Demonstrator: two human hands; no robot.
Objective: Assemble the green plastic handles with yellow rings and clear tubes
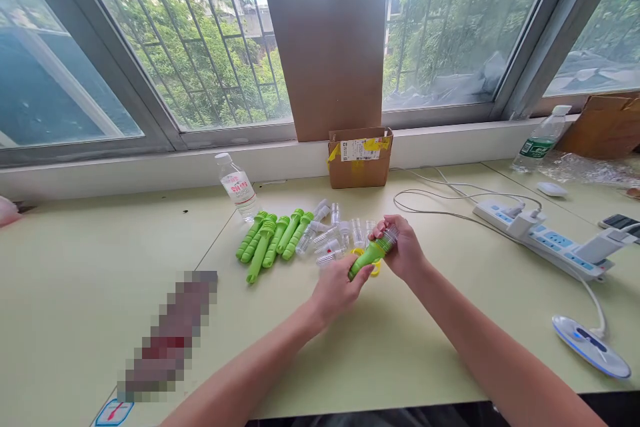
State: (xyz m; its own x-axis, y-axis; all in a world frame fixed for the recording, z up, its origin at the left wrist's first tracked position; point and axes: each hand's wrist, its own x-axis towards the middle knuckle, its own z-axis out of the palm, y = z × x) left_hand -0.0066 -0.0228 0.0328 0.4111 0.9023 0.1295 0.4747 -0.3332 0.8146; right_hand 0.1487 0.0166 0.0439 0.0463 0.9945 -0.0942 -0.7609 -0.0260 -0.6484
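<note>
My left hand (340,287) is wrapped round the lower end of a green ribbed tube (367,260). At the tube's upper end, my right hand (401,250) grips a clear plastic cap (389,234), which touches the green part. Behind my hands lie several clear plastic cylinders (357,232), some with white ends. Yellow rings (376,269) show partly beneath the tube I hold. Left of the cylinders, several green tubes (261,250) lie side by side on the table.
A water bottle (237,187) and a small cardboard box (359,173) stand at the back of the pale green table (430,353). On the right are a power strip (545,237), cables, a white oval device (591,347) and another bottle (541,140). A pixelated object (173,337) lies left.
</note>
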